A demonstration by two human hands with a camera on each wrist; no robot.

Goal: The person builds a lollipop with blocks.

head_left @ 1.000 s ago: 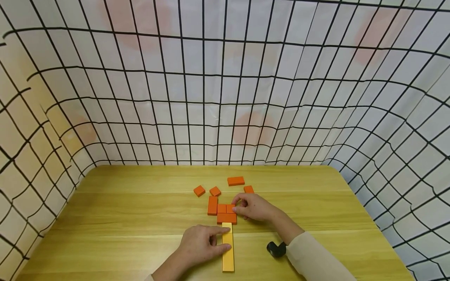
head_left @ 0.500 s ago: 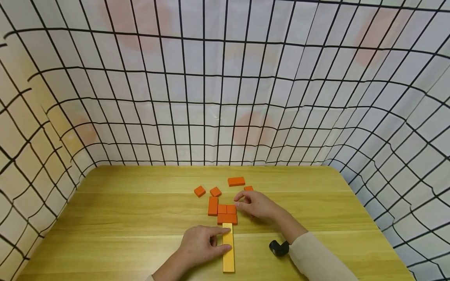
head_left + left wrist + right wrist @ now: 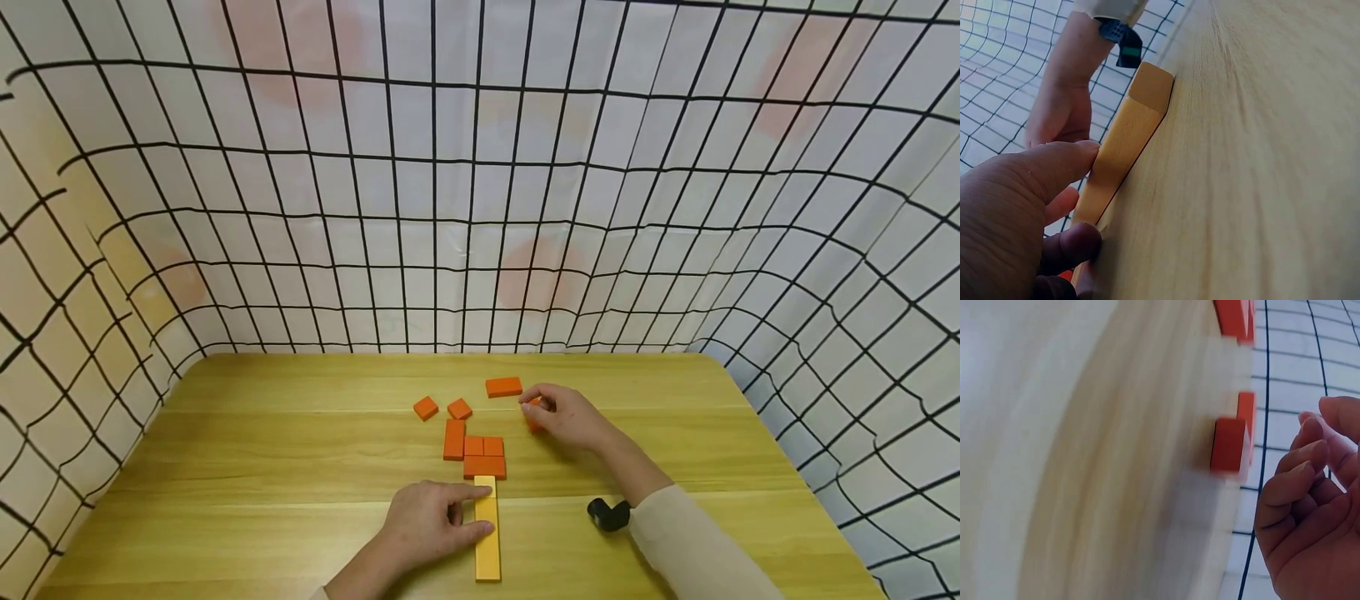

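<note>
Tabletop (image 3: 262, 467): unclenched left hand (image 3: 429, 518) touching yellow strip (image 3: 487, 557); empty right hand (image 3: 568, 418) near orange block (image 3: 1229, 445).

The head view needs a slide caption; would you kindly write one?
Left hand touching a long yellow bar, right hand hovering at an orange block.

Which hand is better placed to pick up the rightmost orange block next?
Probably the right hand: its thumb and fingers are already at that orange block. The left hand is farther away, with its index finger and thumb on the long yellow block.
</note>
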